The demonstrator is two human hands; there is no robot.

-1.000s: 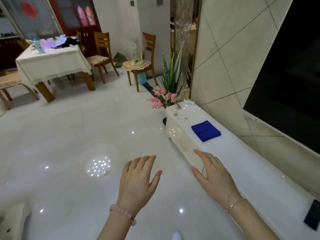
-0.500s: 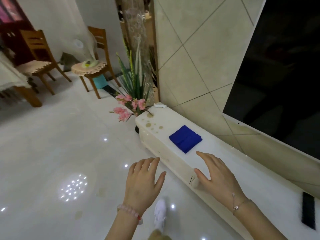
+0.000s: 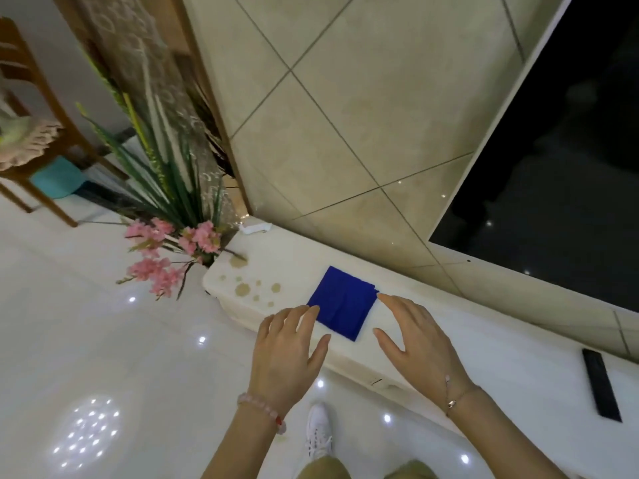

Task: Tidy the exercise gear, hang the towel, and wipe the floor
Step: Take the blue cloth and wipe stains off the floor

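Two empty hands hover, fingers spread wide: left hand (image 3: 287, 344) and right hand (image 3: 415, 337) flank the folded blue cloth (image 3: 342, 302), which lies flat on the tabletop (image 3: 484, 340) just ahead. It is not yet lifted, so hanging it and wiping the floor (image 3: 103, 340) look undone.

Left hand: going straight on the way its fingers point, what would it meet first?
Most likely the folded blue cloth on the white cabinet top: its near edge lies just beyond the fingertips of the left hand. The hand's height above the top is unclear.
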